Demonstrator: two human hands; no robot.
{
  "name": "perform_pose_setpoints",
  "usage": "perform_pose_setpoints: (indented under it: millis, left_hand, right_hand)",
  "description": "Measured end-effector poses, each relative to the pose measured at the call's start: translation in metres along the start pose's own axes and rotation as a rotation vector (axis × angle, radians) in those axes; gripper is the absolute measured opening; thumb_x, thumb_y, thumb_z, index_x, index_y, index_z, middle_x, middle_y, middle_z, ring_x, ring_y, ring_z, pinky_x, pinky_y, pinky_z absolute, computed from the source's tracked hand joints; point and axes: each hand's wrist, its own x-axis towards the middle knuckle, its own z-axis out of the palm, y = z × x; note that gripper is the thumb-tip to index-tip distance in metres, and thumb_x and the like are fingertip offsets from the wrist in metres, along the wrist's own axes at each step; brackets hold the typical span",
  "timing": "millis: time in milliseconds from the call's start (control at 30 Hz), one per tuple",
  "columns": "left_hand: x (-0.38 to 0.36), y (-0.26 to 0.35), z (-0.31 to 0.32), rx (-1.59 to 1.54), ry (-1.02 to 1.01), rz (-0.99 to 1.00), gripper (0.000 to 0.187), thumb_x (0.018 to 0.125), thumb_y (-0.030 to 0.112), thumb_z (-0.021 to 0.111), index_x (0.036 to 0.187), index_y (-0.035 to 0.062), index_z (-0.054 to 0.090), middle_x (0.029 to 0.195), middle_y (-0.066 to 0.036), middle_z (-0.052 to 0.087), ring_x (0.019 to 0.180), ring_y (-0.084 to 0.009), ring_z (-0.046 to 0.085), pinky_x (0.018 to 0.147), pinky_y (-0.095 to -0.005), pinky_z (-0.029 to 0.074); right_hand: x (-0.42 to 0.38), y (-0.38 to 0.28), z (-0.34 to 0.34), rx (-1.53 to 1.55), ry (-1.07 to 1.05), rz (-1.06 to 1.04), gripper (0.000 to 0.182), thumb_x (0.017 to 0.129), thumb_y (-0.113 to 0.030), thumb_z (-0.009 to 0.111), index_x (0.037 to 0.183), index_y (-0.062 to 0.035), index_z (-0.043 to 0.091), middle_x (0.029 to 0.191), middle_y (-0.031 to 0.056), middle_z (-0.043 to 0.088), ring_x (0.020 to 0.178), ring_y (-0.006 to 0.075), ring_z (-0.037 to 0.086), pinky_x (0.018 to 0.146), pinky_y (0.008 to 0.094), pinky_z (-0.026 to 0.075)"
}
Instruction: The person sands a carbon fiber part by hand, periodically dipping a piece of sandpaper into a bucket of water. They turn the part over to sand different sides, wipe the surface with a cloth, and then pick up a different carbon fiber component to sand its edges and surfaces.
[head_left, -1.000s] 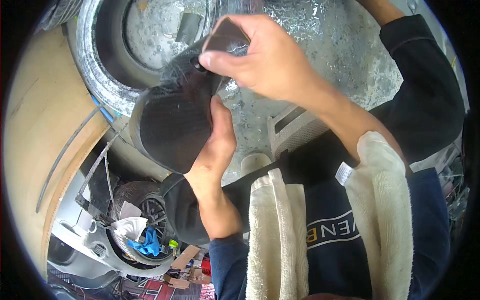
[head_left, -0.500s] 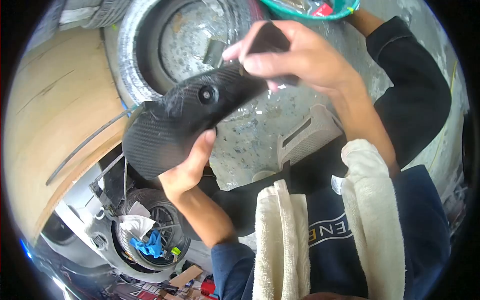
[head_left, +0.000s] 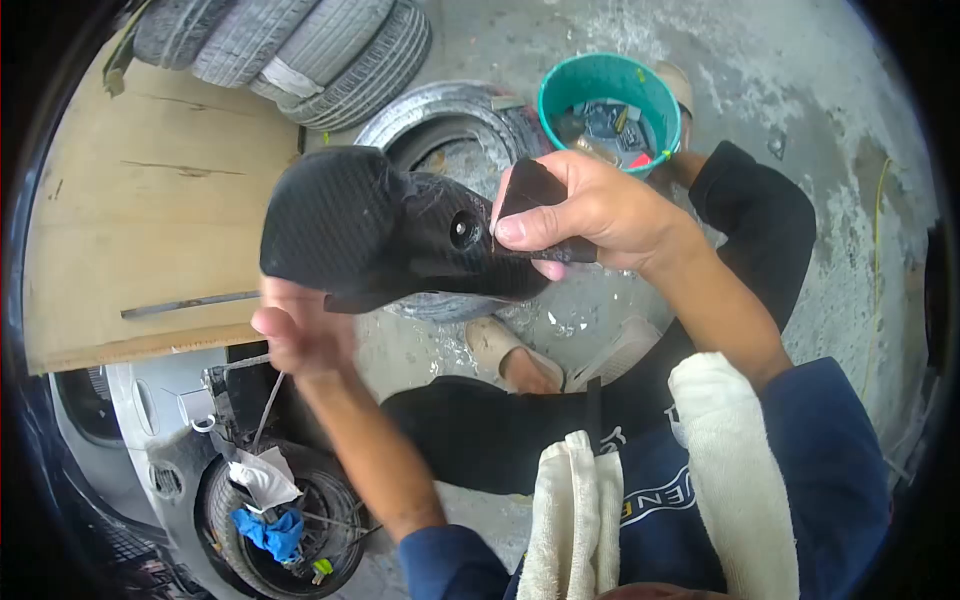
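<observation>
A black carbon-fibre part (head_left: 335,225), curved with a round recessed hole, hangs in front of me above the floor. My left hand (head_left: 305,325) is at its lower left end, blurred; the fingers run up behind the part and their tips are hidden, while the thumb stands off the surface. My right hand (head_left: 610,210) pinches a folded dark sheet that looks like sandpaper (head_left: 532,190) against the part's right end, beside the hole. Some right fingers are hidden under the part.
A tire (head_left: 440,110) lies behind the part. A green bucket (head_left: 665,95) with water and packets stands at the back right. Stacked tires (head_left: 370,65) and a wooden board (head_left: 150,220) are at left. Below are a car panel (head_left: 145,430) and a wheel (head_left: 225,510) with a blue glove (head_left: 270,535).
The carbon-fibre part has turned, its left end swinging up. My left thumb has come off its surface. My right hand still holds the sandpaper-like sheet. The view has shifted, showing more of the bucket.
</observation>
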Motion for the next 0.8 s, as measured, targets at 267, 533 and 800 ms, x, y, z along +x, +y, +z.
perform_pose_setpoints:
  millis: [267,533,800]
  left_hand:
    - [-0.018,-0.106,0.038,-0.638,0.123,0.122,0.071,0.078,0.015,0.075,0.138,-0.0021,0.041,0.129,-0.021,0.054,0.116,-0.0329,0.057,0.102,-0.0461,0.046]
    - [-0.008,-0.109,0.055,-0.633,0.298,0.046,0.056,0.077,0.001,0.068,0.129,-0.0042,0.048,0.117,-0.019,0.061,0.104,-0.0284,0.064,0.093,-0.0413,0.053]
    - [-0.007,-0.124,0.056,-0.366,0.281,-0.010,0.060,0.074,0.003,0.071,0.129,-0.0033,0.049,0.119,-0.016,0.061,0.107,-0.0279,0.062,0.097,-0.0400,0.050]
  right_hand:
    - [0.024,0.005,0.028,0.023,0.158,-0.004,0.022,0.086,-0.020,0.074,0.095,-0.0031,0.064,0.078,0.0006,0.063,0.057,0.0078,0.058,0.049,0.0205,0.043]
    - [0.028,0.006,0.003,-0.282,0.486,-0.304,0.030,0.085,-0.017,0.073,0.106,0.0027,0.065,0.085,0.0052,0.066,0.056,0.0090,0.059,0.052,0.0212,0.046]
    - [0.040,0.003,-0.003,-0.603,0.345,-0.133,0.018,0.087,-0.010,0.071,0.096,0.0030,0.064,0.084,0.0063,0.066,0.059,0.0080,0.058,0.052,0.0220,0.047]
